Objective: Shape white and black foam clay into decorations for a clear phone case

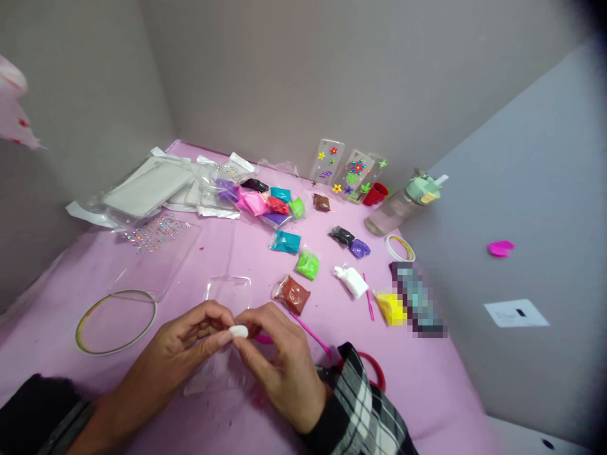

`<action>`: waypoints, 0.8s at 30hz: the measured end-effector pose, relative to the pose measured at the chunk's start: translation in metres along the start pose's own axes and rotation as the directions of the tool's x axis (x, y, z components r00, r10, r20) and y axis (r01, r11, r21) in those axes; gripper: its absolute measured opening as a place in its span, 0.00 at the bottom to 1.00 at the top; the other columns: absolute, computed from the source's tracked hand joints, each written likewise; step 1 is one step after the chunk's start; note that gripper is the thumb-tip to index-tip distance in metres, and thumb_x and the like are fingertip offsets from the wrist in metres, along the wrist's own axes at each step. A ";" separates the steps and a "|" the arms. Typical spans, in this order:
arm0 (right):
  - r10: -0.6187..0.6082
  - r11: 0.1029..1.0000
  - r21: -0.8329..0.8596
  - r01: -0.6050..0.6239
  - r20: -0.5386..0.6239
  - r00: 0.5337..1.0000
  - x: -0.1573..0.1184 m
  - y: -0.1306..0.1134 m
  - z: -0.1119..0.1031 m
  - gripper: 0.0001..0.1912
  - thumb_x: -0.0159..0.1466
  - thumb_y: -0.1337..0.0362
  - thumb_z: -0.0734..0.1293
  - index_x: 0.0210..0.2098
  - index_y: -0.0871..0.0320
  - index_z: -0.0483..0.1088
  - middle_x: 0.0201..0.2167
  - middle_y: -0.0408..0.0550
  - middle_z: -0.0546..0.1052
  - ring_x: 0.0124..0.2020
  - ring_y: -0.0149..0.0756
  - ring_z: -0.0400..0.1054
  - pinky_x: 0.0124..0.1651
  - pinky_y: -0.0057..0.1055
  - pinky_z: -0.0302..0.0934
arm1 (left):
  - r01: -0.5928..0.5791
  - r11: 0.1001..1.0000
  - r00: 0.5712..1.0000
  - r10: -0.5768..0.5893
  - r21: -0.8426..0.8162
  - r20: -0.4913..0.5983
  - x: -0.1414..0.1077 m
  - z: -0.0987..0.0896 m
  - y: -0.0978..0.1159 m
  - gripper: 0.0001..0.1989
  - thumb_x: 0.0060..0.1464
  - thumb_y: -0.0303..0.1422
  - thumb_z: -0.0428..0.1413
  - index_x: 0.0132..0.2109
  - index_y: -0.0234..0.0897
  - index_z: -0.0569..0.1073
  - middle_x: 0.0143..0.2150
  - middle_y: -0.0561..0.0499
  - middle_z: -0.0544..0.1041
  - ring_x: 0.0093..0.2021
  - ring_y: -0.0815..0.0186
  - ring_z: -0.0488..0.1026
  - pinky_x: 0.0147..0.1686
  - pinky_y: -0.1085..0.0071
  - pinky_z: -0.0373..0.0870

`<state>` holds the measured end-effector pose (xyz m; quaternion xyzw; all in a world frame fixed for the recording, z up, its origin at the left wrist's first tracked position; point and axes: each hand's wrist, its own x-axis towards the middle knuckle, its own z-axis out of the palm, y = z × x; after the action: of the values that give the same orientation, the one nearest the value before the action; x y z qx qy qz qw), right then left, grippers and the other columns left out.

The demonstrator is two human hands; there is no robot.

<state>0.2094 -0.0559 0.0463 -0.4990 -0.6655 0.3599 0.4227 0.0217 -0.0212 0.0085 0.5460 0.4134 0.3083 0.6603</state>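
Observation:
A small flattened piece of white clay [238,331] is pinched between my two hands, above the pink table. My left hand [194,338] grips its left side with thumb and fingers. On its right side, the thumb and fingers of my right hand [282,357] press round it. Beneath and behind the hands lies a clear phone case [229,289], partly hidden by them. A pink tool [310,333] rests just right of my right hand, and a packet of brown clay [293,294] lies behind it.
Red-handled scissors [372,371] lie by my right sleeve. Clay packets, including a white one [351,281] and a yellow one [391,308], spread across the table. A tape ring [116,322] lies left. Decorated cases [356,174] and a bottle [396,205] stand at the back.

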 end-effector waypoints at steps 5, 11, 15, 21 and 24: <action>0.006 1.000 -0.006 -0.006 -0.001 1.000 -0.001 -0.001 0.001 0.06 0.67 0.70 0.67 0.44 0.58 0.72 0.35 0.44 0.74 0.37 0.31 0.69 0.41 0.27 0.63 | 0.005 1.000 1.000 -0.005 0.016 0.000 0.000 0.000 0.005 0.07 0.63 0.42 0.58 0.43 0.47 0.74 0.40 0.56 0.76 0.44 0.68 0.76 0.44 0.78 0.73; 0.027 1.000 0.001 -0.027 -0.025 0.999 -0.002 0.003 0.003 0.07 0.67 0.69 0.68 0.45 0.57 0.71 0.36 0.44 0.75 0.38 0.32 0.70 0.41 0.27 0.64 | 0.002 0.999 1.000 -0.003 0.044 0.020 -0.001 0.000 0.006 0.06 0.63 0.41 0.58 0.41 0.45 0.75 0.40 0.56 0.76 0.45 0.67 0.76 0.46 0.78 0.73; 0.031 0.999 0.029 -0.030 -0.041 0.999 -0.002 0.004 0.003 0.08 0.67 0.70 0.68 0.46 0.56 0.71 0.36 0.44 0.75 0.37 0.32 0.71 0.42 0.28 0.66 | -0.007 0.999 1.000 0.008 0.034 -0.009 -0.001 0.000 0.002 0.06 0.62 0.41 0.59 0.44 0.46 0.75 0.42 0.55 0.78 0.47 0.65 0.76 0.47 0.76 0.74; 0.106 0.990 0.106 -0.096 -0.098 0.990 -0.002 0.003 0.004 0.10 0.66 0.69 0.69 0.46 0.55 0.71 0.36 0.44 0.77 0.38 0.33 0.73 0.43 0.29 0.68 | -0.028 0.995 1.000 0.028 0.097 -0.003 -0.002 0.000 -0.002 0.08 0.63 0.39 0.58 0.48 0.49 0.76 0.47 0.55 0.79 0.51 0.64 0.76 0.51 0.74 0.74; 0.135 0.981 0.155 -0.119 -0.099 0.986 -0.001 0.003 0.005 0.10 0.66 0.68 0.69 0.47 0.54 0.71 0.36 0.44 0.78 0.38 0.32 0.74 0.44 0.29 0.68 | -0.045 0.991 0.999 0.047 0.122 -0.018 -0.002 0.000 0.000 0.13 0.60 0.38 0.61 0.52 0.50 0.75 0.48 0.55 0.80 0.49 0.63 0.78 0.50 0.72 0.74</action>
<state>0.2057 -0.0566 0.0413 -0.5265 -0.5795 0.4068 0.4706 0.0209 -0.0233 0.0086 0.5914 0.4257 0.3034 0.6140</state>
